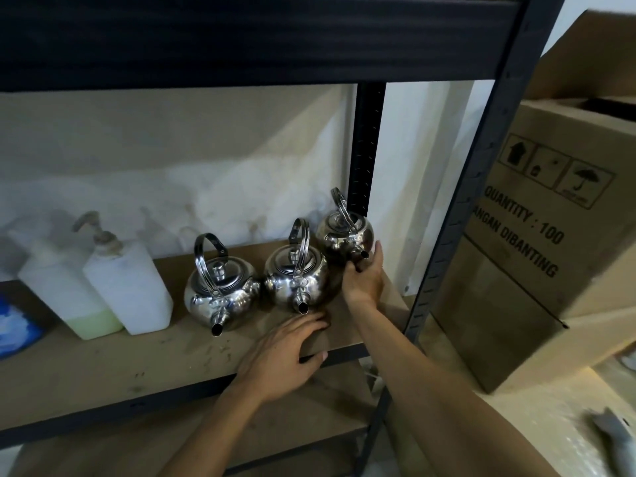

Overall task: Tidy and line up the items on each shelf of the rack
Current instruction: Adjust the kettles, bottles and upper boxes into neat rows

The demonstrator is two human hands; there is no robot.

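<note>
Here the right hand [364, 273] cups the far kettle [344, 232] from the front, thumb up beside its spout, fingers curled against its belly. The left hand [285, 352] lies flat and spread on the shelf [103, 366], thumb hooked over the front edge. The middle kettle [296, 280] stands just beyond its fingertips, the third kettle [220, 290] to its left

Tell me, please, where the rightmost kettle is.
Head view: the rightmost kettle stands right rear on the shelf, beside the rack post, the right hand holding it.

On the shelf [103, 366], bottles [127, 287] leftmost, two kettles [296, 280] beside them, third kettle [344, 232] farther back by the rear post [366, 149]; carton [537, 256] rightmost.
</note>
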